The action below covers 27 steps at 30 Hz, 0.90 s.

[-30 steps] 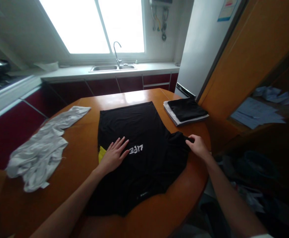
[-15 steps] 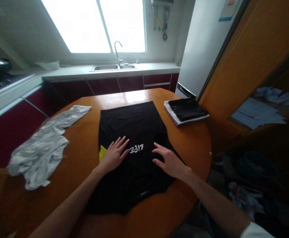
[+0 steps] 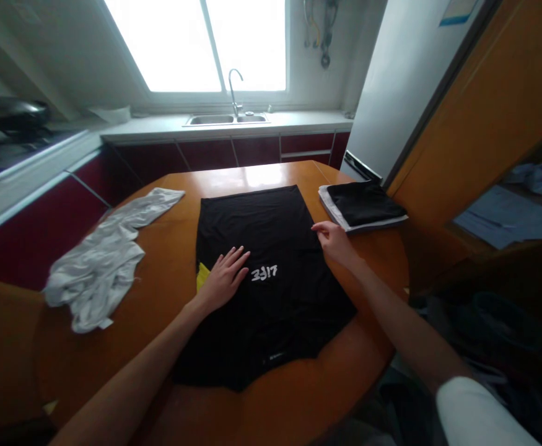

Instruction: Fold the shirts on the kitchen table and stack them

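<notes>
A black T-shirt (image 3: 252,229) with white lettering lies spread on the wooden table (image 3: 224,421), its neck end towards me. My left hand (image 3: 227,275) rests flat on its left part, fingers spread, beside a yellow patch at the shirt's left edge. At the shirt's right edge, my right hand (image 3: 334,240) has thumb and fingers pinched together on the black cloth. The fabric between those fingertips is mostly hidden.
A crumpled white garment (image 3: 108,254) lies on the table's left side. Folded clothes, black on top (image 3: 368,203), sit at the back right. Beyond the table are a counter with a sink (image 3: 210,120), a fridge (image 3: 382,93) and a pan (image 3: 10,114) on the stove.
My right hand has moved from over the shirt's right part out to its right edge, and its fingers have closed there. The left hand stays on the cloth. The view has shifted slightly.
</notes>
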Available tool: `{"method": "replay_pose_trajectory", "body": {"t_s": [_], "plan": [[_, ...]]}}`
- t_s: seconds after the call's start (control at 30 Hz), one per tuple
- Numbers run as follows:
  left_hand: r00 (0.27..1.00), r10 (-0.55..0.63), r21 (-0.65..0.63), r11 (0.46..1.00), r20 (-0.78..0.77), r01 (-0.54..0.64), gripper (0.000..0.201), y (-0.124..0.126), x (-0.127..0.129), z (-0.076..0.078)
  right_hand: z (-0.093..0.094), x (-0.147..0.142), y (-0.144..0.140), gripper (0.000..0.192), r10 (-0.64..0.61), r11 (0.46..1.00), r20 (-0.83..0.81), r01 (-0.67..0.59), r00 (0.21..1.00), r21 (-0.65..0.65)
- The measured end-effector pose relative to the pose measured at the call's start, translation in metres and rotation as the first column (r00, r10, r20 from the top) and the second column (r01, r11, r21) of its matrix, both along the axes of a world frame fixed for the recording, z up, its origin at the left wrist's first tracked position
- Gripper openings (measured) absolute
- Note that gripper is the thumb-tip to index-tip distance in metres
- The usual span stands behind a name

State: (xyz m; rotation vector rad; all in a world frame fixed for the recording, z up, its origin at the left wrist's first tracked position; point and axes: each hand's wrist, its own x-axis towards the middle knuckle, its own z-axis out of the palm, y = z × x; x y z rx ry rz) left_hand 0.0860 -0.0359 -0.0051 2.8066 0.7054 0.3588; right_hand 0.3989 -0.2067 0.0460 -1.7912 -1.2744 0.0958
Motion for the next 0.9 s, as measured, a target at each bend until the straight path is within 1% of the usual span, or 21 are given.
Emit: {"method": "replay_pose_trajectory", "body": {"t_s": [0.1, 0.23, 0.3, 0.37, 0.43, 0.53, 0.63, 0.7, 0.77, 0.83, 0.9], "plan": [[0.995, 0.017, -0.028, 0.999, 0.103, -0.015, 0.049, 0.0, 0.001, 0.006, -0.007, 0.001, 0.015, 0.024, 0.042, 0.999, 0.051, -0.04, 0.998, -0.036], [0.971, 0.045, -0.068, 0.997, 0.237, -0.029, 0.04, 0.005, -0.001, 0.011, -0.027, 0.007, 0.021, 0.022, 0.066, 0.995, 0.123, -0.057, 0.99, -0.08], [0.96, 0.028, -0.072, 0.997, 0.28, -0.008, 0.035, 0.006, -0.003, 0.015, -0.038, 0.017, 0.018, 0.024, 0.081, 0.994, 0.106, -0.073, 0.991, -0.084], [0.957, -0.043, -0.062, 0.996, 0.287, 0.063, 0.032, 0.004, -0.003, 0.022, -0.046, 0.028, 0.015, 0.027, 0.097, 0.994, 0.043, -0.094, 0.994, -0.051], [0.952, -0.169, -0.053, 0.981, 0.256, 0.188, 0.029, -0.005, -0.002, 0.033, -0.049, 0.037, 0.012, 0.03, 0.07, 0.998, -0.041, -0.07, 0.997, 0.002], [0.913, -0.367, -0.053, 0.923, 0.176, 0.381, 0.027, -0.032, 0.007, 0.05, -0.05, 0.045, 0.012, 0.034, -0.031, 0.998, -0.133, 0.037, 0.991, 0.044], [0.868, -0.492, 0.004, 0.87, 0.066, 0.493, 0.028, -0.065, 0.023, 0.063, -0.051, 0.048, 0.013, 0.036, -0.1, 0.993, -0.154, 0.107, 0.983, 0.041], [0.83, -0.557, 0.059, 0.828, -0.026, 0.557, 0.032, -0.083, 0.035, 0.064, -0.053, 0.049, 0.014, 0.037, -0.127, 0.991, -0.152, 0.132, 0.98, 0.026], [0.788, -0.606, 0.105, 0.781, -0.108, 0.615, 0.035, -0.094, 0.045, 0.061, -0.055, 0.048, 0.014, 0.037, -0.136, 0.99, -0.155, 0.139, 0.979, 0.01], [0.755, -0.633, 0.148, 0.741, -0.17, 0.655, 0.032, -0.099, 0.053, 0.056, -0.057, 0.047, 0.014, 0.038, -0.119, 0.993, -0.171, 0.12, 0.978, -0.002], [0.743, -0.635, 0.191, 0.719, -0.212, 0.668, 0.024, -0.1, 0.058, 0.052, -0.059, 0.046, 0.016, 0.039, -0.091, 0.996, -0.182, 0.092, 0.979, -0.001]]}}
